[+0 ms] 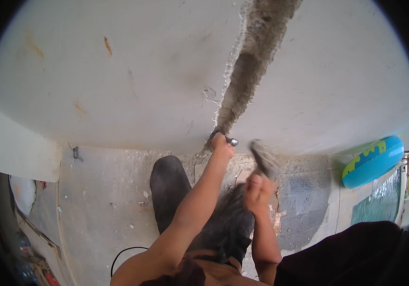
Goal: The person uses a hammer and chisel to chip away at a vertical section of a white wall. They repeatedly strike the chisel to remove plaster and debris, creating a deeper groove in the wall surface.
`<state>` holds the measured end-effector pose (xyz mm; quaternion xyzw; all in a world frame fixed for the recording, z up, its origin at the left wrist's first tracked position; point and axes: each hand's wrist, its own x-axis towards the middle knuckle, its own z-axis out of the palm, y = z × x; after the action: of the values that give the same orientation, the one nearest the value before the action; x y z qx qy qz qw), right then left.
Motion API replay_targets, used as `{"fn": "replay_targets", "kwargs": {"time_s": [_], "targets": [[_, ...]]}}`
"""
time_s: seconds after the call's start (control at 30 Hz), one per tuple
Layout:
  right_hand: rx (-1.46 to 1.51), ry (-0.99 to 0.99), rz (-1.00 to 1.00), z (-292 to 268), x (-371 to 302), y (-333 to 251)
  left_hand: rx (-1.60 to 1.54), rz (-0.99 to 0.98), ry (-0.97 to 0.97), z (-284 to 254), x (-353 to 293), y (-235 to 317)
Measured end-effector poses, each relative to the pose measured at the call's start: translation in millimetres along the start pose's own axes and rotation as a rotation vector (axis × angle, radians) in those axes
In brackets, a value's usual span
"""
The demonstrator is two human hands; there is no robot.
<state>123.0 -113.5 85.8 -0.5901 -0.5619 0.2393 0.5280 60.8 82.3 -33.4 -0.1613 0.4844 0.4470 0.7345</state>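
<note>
Metal rod (233,142) and hammer (264,159) gripped at a gouged wall (166,71)

Well to the left of both hands, clear bottles (24,240) stand at the edge of a cluttered corner, below and nearer the hands than nothing but a rounded white object (24,195). Between that corner and the hands, pale floor (104,190) lies strewn with small chips, while rusty marks (107,46) streak the wall above and to the left of the left hand (222,145). A black cable (121,255) curves beside the left upper arm. Dark trousers (171,186) cover a person's bent legs, one knee showing just left of the left forearm. The left hand closes around the metal rod, its round, shiny end poking out on the right side of the fist; the rod's other end cannot be made out. The hand is at the lower end of a rough groove (247,71), which runs up the wall above it. To the right and lower, the right hand (257,190) closes around the hammer, its grey head blurred and apart from the rod's end. Right of that hand lies a dark grey floor patch (304,190), with dark cloth (342,257) below. Farther right are a greenish sheet (376,202) and, above it, a blue inflatable ring (373,162) with yellow-green patches, near the wall's foot.
</note>
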Motion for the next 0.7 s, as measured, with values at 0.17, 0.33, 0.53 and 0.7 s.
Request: {"fn": "replay_targets", "kwargs": {"time_s": [0.17, 0.33, 0.53, 0.7], "targets": [[-0.34, -0.068, -0.046, 30, 26, 31, 0.025, -0.084, 0.07, -1, 0, 16], [0.016, -0.014, 0.125, 0, 1, -14, 0.091, 0.002, -0.027, -14, -5, 12], [-0.274, -0.18, 0.14, 28, -1, 16, 0.014, 0.076, -0.146, -38, 32, 3], [-0.14, -0.072, 0.351, -7, -53, 16, 0.26, 0.157, -0.295, -92, 8, -38]]}}
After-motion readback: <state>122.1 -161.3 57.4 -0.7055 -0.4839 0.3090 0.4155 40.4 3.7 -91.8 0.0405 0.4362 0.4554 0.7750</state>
